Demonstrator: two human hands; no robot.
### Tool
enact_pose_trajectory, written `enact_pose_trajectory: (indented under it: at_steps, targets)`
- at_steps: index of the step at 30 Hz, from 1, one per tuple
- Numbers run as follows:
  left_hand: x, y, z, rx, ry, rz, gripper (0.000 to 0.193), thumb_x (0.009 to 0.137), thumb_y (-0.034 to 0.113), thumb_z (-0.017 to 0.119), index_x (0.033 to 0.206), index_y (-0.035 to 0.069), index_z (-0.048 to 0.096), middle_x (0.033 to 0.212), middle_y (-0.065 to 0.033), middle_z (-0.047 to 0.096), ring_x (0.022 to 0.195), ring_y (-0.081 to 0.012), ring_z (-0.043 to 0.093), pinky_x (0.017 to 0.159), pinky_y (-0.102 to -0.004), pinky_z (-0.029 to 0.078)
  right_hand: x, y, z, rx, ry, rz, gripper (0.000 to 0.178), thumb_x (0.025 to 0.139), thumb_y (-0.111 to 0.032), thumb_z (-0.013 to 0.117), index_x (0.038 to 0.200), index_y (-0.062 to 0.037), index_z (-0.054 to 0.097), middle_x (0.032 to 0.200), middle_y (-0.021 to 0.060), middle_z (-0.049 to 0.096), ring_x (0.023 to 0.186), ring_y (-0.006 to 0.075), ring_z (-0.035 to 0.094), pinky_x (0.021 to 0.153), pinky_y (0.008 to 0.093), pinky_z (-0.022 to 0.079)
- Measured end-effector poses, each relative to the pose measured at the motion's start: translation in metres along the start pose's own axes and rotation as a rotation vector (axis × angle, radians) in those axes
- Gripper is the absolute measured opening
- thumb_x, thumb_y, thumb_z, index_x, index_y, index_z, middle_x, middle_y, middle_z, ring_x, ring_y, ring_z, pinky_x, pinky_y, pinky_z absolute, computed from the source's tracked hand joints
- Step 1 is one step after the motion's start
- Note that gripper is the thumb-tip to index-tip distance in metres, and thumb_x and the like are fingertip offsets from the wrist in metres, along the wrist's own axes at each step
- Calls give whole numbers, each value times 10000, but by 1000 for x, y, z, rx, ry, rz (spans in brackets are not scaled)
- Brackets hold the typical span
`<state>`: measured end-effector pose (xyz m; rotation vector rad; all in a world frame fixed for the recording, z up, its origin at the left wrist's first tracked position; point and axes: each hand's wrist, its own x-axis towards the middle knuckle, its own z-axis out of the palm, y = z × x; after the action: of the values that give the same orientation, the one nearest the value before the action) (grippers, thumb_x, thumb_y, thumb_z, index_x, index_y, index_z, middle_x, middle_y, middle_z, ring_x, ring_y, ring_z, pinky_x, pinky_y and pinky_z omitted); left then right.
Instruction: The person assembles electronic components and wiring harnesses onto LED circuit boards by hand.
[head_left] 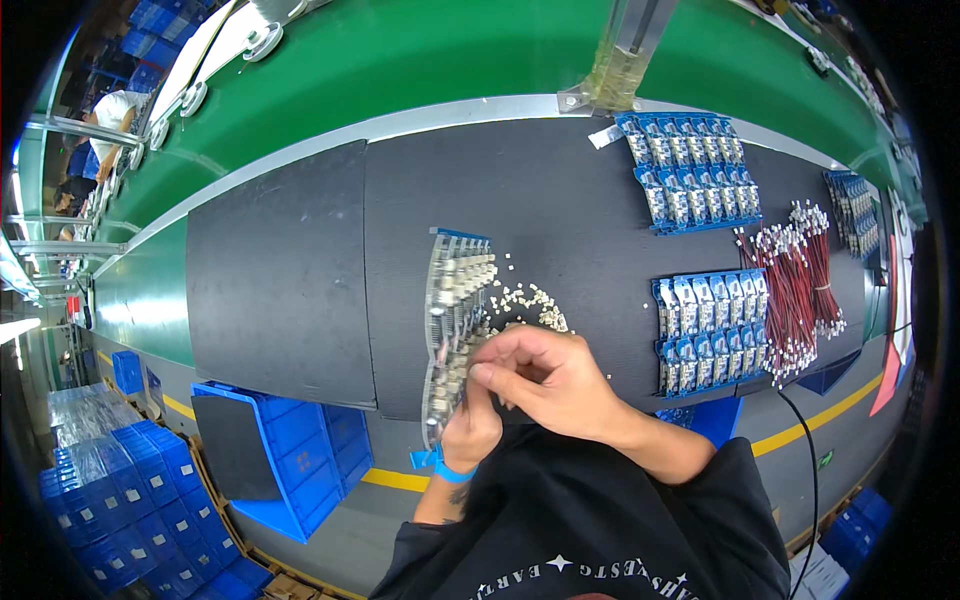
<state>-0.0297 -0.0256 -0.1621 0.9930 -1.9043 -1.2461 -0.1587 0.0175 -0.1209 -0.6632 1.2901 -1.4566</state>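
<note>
A circuit board panel (457,285) with rows of pale components stands tilted on the black mat, its blue edge at the far end. My left hand (472,432), with a blue band at its wrist, grips the near part of the panel; some of its fingers are hidden behind my other hand. Thumb and forefinger of my right hand (552,382) are pinched together against the panel's right side. Whatever lies between those fingertips is too small to make out. Loose small white connectors (540,302) are scattered on the mat just beyond my right hand.
To the right lie two groups of blue board panels, one farther (695,172) and one nearer (710,335). Beside them are bundled red wires (795,285) with white ends. A metal post (615,75) rises behind the black mat (280,280). A blue crate (310,450) stands below left.
</note>
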Motion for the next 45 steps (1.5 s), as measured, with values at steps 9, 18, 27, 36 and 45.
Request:
enact_pose_trajectory:
  at_steps: [9, 18, 27, 36, 45]
  targets:
    - [10, 1, 2, -227, 246, -77, 349, 827, -83, 437, 1175, -113, 429, 1121, -188, 536, 1057, -247, 508, 927, -325, 370, -2, 0, -11, 29, 9, 244, 146, 841, -111, 600, 887, 25, 575, 703, 38, 598, 619, 73, 566, 553, 204, 459]
    - [-20, -43, 1, -282, -78, -151, 360, 854, 96, 535, 1168, -62, 460, 1200, -229, 489, 1063, -309, 524, 892, -371, 420, -2, -15, 4, 95, -72, -120, 97, 837, -17, 580, 913, 42, 564, 727, 25, 578, 672, 54, 546, 574, 185, 448]
    - [8, -1, -5, -108, 16, -6, 377, 822, -74, 487, 1192, -84, 417, 1234, -224, 463, 1094, -280, 503, 902, -336, 406, -3, -8, -13, 189, -122, 177, 150, 877, -122, 549, 879, 27, 563, 689, 21, 565, 601, 60, 531, 524, 208, 439]
    - [-15, -46, -2, -244, -79, -56, 444, 855, 107, 548, 1225, -74, 381, 1230, -229, 456, 1108, -321, 489, 917, -374, 404, -3, -19, 6, 59, 3, -250, 76, 797, -26, 631, 840, 17, 584, 731, 38, 597, 642, 55, 576, 551, 190, 451]
    - [4, -1, -2, -164, 104, -29, 462, 830, 47, 560, 1239, -56, 371, 1238, -235, 456, 1143, -316, 468, 936, -396, 398, -6, -32, 5, 181, -97, 68, 98, 875, -64, 539, 897, 31, 547, 677, 26, 557, 574, 57, 533, 505, 188, 442]
